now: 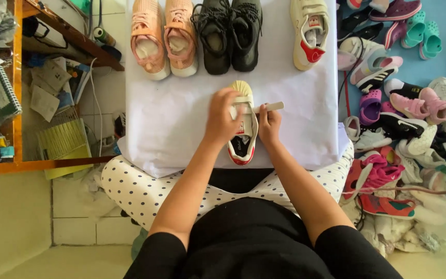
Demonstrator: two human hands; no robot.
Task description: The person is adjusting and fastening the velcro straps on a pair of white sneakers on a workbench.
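white sneaker (243, 135) held by both hands

White sneaker (243, 135), red heel, cream toe, strap (269, 107) apparently undone, on white sheet (176, 119).

Under the left hand (223, 116) fingers: white sneaker (243, 139), cream toe, red heel; beyond them pink pair (163, 39), black pair (232, 33), all on white sheet (176, 119).
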